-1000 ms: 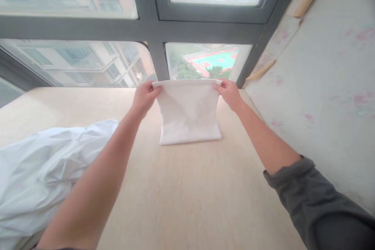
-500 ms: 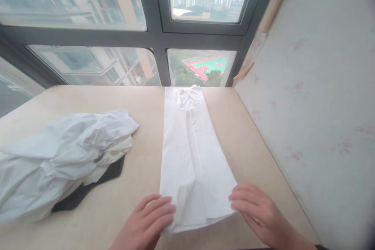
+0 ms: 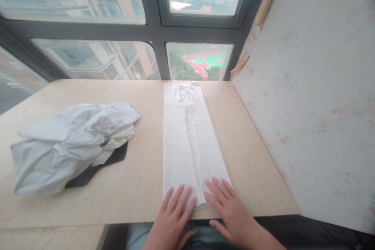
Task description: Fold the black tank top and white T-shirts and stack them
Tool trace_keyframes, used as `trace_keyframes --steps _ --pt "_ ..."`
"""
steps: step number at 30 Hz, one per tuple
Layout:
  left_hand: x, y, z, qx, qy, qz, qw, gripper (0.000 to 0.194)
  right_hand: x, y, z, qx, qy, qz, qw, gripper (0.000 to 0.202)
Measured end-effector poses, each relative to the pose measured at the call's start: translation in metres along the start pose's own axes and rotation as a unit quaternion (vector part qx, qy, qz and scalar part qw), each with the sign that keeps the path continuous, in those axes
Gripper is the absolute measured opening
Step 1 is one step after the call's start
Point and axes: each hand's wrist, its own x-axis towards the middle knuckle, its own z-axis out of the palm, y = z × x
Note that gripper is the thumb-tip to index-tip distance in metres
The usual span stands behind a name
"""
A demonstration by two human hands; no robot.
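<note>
A long white garment (image 3: pixel 187 140) lies flat on the pale wooden tabletop (image 3: pixel 146 187), running from near the window to just short of the table's near edge; its gathered opening (a collar, by the look of it) is at the far end, a seam or fold line runs down its middle, and it widens somewhat toward the near end; the left hand (image 3: pixel 174 218) rests palm down at the near left corner, its fingers stretched out and a little spread, the tips on the cloth, with nothing gripped; the right hand (image 3: pixel 233 211) lies likewise at the near right corner, fingers straight and fanned, flat on the fabric and pinching nothing; both thumbs point inward, past the table's edge in this view, and a strip of the near hem shows between the hands; well apart on the left lies a crumpled heap of white clothes (image 3: pixel 76 133), with a cream piece (image 3: pixel 121 136) and a black cloth (image 3: pixel 117 155) showing from under its right side; beyond the table stands a grey window frame (image 3: pixel 154 31), with buildings and a green and red sports court (image 3: pixel 209 62) outside; on the right is a wall (image 3: pixel 316 86) with faded pink flowers; blue jeans (image 3: pixel 139 236) show below the table's edge
</note>
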Motion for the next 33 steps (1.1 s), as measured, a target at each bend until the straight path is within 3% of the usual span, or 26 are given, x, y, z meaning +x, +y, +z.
trace_keyframes --steps 4,10,16,21,25,29,33 --pt "-0.014 0.003 0.014 0.054 0.039 0.018 0.998 0.050 -0.008 -0.004 0.011 -0.060 -0.010 -0.035 0.998 0.072" --pt "-0.040 -0.002 0.029 0.013 0.136 -0.029 0.990 0.043 -0.020 0.001 0.012 -0.120 0.099 -0.070 0.985 0.052" --pt "-0.058 -0.001 0.035 -0.002 0.125 0.038 0.991 0.046 -0.033 0.002 0.011 -0.086 0.145 -0.083 0.982 0.044" --pt "-0.062 0.001 0.031 -0.082 0.208 -0.048 0.974 0.045 -0.044 0.007 0.011 -0.049 0.183 -0.062 0.980 0.041" --pt "-0.064 -0.009 0.026 -0.094 0.189 -0.026 0.977 0.039 -0.047 0.013 0.016 -0.006 0.214 -0.052 0.976 0.042" --pt "-0.062 -0.017 0.025 -0.144 0.212 -0.047 0.965 0.025 -0.044 0.019 0.018 0.044 0.244 -0.009 0.969 0.040" --pt "-0.057 -0.017 0.015 -0.187 0.183 -0.040 0.964 0.022 -0.042 0.018 0.005 0.110 0.224 0.002 0.968 0.038"
